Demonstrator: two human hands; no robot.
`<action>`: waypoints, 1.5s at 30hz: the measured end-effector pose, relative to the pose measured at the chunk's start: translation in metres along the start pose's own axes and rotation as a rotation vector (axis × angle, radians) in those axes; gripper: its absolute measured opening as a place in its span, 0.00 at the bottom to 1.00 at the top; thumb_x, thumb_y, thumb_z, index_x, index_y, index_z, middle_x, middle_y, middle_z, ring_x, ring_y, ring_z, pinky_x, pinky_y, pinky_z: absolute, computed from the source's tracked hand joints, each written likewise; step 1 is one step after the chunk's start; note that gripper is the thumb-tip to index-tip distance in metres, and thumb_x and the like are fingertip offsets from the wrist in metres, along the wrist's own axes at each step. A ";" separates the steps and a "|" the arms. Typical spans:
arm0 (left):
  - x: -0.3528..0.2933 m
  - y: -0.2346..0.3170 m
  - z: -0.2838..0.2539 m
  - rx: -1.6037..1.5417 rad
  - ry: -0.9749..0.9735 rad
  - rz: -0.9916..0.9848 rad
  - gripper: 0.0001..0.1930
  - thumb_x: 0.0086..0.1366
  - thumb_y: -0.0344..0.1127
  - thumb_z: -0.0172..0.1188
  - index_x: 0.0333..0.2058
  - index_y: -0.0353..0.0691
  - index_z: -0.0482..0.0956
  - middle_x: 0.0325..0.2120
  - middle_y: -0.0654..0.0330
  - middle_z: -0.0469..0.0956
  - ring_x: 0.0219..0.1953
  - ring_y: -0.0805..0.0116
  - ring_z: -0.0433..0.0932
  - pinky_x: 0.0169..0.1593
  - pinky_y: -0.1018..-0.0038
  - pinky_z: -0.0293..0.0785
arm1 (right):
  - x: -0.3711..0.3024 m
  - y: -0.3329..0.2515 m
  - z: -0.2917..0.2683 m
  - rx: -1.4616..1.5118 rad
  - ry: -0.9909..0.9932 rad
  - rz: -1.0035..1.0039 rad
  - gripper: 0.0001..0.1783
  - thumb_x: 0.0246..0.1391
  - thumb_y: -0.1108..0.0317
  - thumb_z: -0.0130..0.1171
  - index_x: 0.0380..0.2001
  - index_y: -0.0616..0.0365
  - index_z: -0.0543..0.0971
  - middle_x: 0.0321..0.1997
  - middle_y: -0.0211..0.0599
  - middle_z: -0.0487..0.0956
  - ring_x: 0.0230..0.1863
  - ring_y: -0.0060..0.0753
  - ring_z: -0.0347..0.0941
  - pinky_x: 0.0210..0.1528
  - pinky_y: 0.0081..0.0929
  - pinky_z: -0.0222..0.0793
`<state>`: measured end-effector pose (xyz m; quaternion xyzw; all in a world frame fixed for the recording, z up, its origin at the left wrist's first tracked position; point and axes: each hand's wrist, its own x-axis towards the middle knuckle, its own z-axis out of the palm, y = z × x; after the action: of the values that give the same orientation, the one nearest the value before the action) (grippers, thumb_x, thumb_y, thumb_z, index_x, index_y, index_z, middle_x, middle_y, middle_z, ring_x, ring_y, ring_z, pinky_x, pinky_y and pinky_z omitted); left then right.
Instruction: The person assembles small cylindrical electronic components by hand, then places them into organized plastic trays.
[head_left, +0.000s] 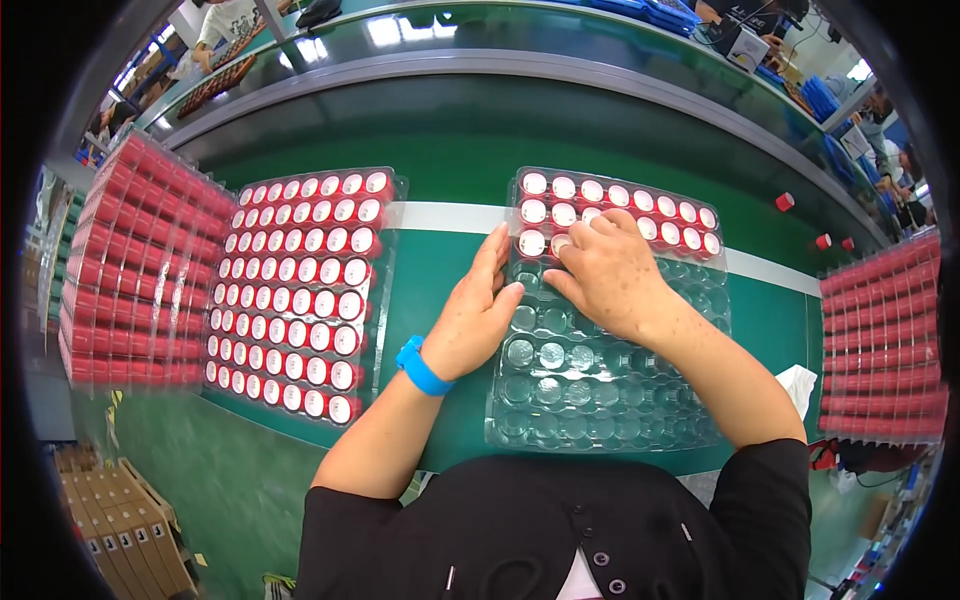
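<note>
On the green worktop in front of me lies a clear plastic tray with round pockets. Its far rows hold small red cylinders with white round tops; the nearer pockets have none. My right hand is over the third row, its fingers bent and pinched at a red cylinder, which they partly cover. My left hand, below a blue wristband, rests against the tray's left edge with fingers stretched out and holding nothing. To the left lies a full tray of the same cylinders.
Tall stacks of filled trays stand at the far left and right. A few loose red cylinders lie toward the back right. White tissue sits by the right edge. A metal rail crosses behind; other people work beyond it.
</note>
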<state>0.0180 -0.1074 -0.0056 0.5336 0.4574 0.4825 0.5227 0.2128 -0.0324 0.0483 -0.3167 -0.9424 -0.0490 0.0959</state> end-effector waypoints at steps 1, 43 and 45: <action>0.001 0.000 0.000 0.014 -0.004 0.011 0.37 0.68 0.20 0.48 0.72 0.35 0.43 0.70 0.39 0.54 0.73 0.51 0.56 0.72 0.63 0.54 | 0.002 0.002 -0.002 0.010 -0.007 -0.001 0.16 0.55 0.53 0.64 0.33 0.56 0.83 0.36 0.35 0.76 0.44 0.38 0.72 0.58 0.41 0.61; 0.002 0.001 0.001 0.473 0.208 0.153 0.23 0.69 0.30 0.55 0.60 0.35 0.62 0.54 0.42 0.75 0.57 0.46 0.76 0.58 0.58 0.74 | -0.156 0.096 0.037 0.827 0.589 0.918 0.21 0.66 0.61 0.58 0.55 0.64 0.79 0.52 0.34 0.81 0.54 0.24 0.74 0.59 0.22 0.66; 0.003 0.003 0.002 0.497 0.200 0.146 0.23 0.69 0.30 0.55 0.60 0.35 0.62 0.54 0.43 0.75 0.56 0.46 0.77 0.57 0.58 0.74 | -0.155 0.096 0.037 0.815 0.597 0.899 0.20 0.66 0.61 0.59 0.54 0.64 0.80 0.51 0.33 0.81 0.53 0.23 0.74 0.59 0.22 0.66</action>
<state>0.0200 -0.1050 -0.0025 0.6267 0.5714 0.4422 0.2919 0.3862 -0.0418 -0.0175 -0.5893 -0.5954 0.2696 0.4749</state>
